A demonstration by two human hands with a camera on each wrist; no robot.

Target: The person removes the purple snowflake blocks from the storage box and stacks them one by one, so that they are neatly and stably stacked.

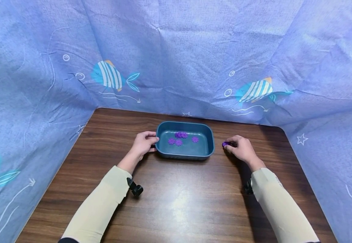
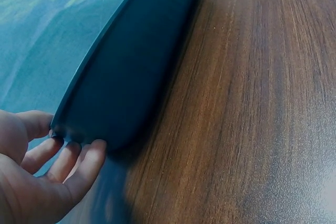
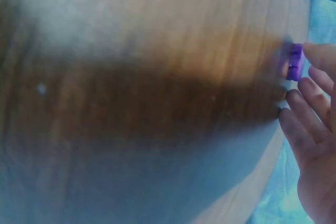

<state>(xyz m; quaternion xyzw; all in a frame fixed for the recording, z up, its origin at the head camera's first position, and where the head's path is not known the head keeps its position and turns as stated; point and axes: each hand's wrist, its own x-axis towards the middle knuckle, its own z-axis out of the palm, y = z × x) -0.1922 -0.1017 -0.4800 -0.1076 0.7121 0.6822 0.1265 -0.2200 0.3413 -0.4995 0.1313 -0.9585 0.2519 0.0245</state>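
A dark teal rectangular bin [image 1: 184, 157] stands on the table, with several purple flower-shaped pieces [image 1: 195, 139] lying on its floor. My left hand [image 1: 142, 143] holds the bin's left end, thumb at the rim and the other fingers against the outer wall. In the left wrist view those fingertips [image 2: 98, 145] touch the lower corner of the bin wall [image 2: 121, 61]. To the right of the bin, my right hand [image 1: 242, 148] pinches one more purple flower-shaped piece [image 1: 224, 144] between thumb and fingers. The right wrist view shows this piece [image 3: 295, 62] edge-on, low over the tabletop.
The brown wood-grain table [image 1: 169, 202] reflects a bright patch of light near its front. Behind and beside it hangs a blue cloth [image 1: 188, 60] printed with fish. A black strap [image 1: 135, 188] with a small device sits at the left wrist.
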